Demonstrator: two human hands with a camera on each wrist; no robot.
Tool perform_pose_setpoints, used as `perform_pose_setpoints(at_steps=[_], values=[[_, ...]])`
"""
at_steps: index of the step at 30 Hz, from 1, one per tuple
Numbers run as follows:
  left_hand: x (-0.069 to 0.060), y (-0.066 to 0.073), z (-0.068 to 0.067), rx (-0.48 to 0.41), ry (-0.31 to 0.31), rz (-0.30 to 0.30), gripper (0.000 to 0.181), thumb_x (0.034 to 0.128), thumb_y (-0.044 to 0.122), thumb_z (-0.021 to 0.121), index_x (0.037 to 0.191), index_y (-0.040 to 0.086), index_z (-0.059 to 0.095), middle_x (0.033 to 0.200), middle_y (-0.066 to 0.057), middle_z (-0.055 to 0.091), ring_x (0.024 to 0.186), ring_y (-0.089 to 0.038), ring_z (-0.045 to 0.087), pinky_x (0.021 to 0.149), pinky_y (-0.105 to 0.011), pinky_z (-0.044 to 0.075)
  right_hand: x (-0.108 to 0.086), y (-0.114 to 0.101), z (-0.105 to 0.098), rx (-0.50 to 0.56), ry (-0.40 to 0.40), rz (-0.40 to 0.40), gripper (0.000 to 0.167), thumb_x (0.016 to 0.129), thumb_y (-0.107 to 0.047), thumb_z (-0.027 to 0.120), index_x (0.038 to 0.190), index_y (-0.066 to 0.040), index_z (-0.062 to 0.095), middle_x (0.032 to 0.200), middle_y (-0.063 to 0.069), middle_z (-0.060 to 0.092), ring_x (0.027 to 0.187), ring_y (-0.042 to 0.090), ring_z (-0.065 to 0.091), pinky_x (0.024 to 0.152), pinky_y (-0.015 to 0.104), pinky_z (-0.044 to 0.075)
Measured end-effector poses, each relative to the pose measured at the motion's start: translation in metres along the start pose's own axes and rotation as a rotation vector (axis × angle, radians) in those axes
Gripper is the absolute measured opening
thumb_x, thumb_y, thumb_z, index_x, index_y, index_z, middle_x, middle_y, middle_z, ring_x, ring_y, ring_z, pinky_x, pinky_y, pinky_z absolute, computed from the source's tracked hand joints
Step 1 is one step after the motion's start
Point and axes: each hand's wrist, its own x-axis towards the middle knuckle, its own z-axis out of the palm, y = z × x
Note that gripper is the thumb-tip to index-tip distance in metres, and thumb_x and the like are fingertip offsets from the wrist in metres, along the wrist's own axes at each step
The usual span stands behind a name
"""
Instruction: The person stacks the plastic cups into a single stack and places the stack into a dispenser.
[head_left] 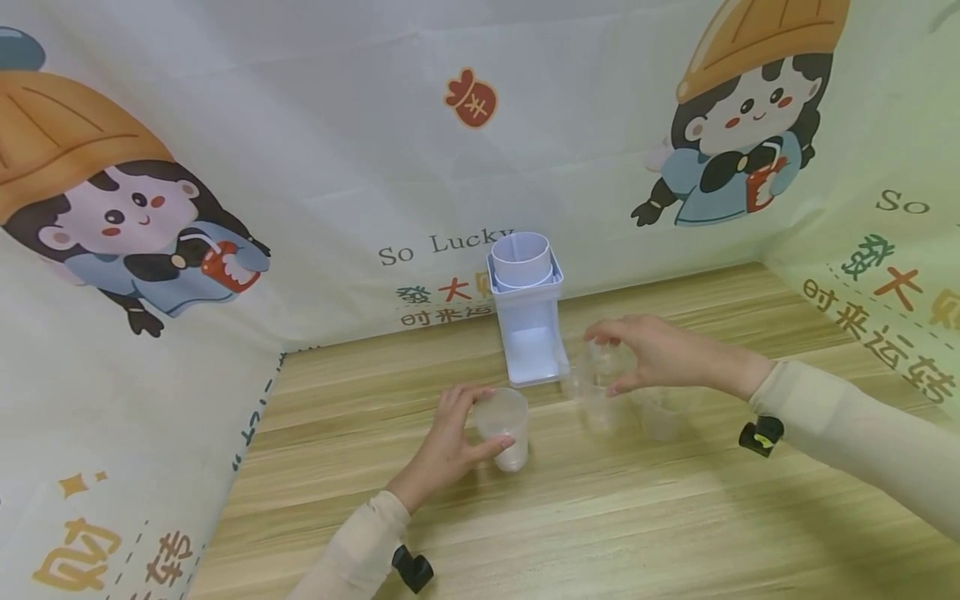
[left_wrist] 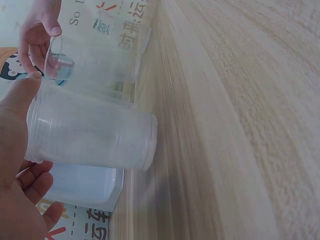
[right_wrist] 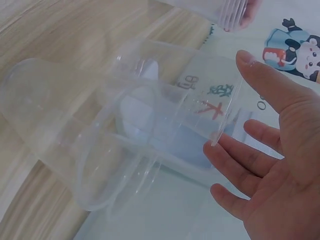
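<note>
My left hand (head_left: 450, 437) grips a stack of clear plastic cups (head_left: 514, 454) near the top, thumb on one side and fingers on the other. Several rims show at the mouth of this upright stack in the right wrist view. With thumb and fingertips spread across its rim, my right hand (head_left: 660, 350) holds a single clear plastic cup (right_wrist: 205, 95). Another clear cup (head_left: 663, 423) stands on the table just right of it. Blur and see-through walls make the cups by the right hand hard to separate.
Behind the cups, a pale blue-white plastic stand (head_left: 531, 333) with a round ring on top is near the back wall. The wood-grain table (head_left: 600, 517) meets printed cloth walls (head_left: 337, 150) at the back and both sides.
</note>
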Motion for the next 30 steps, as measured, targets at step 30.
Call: perform_pose_setpoints(at_steps=[30], values=[[0.000,0.000,-0.001,-0.018,-0.021,-0.017,0.067,0.0780,0.029,0.084,0.134,0.008,0.053,0.135,-0.010,0.053,0.127,-0.028,0.042,0.105,-0.050,0.041,0.017,-0.026,0.002,0.050,-0.040,-0.041,0.072,0.074,-0.035,0.086,0.134,-0.009,0.056,0.128,0.010,0.066,0.114,0.029,0.064,0.098,0.049,0.052]])
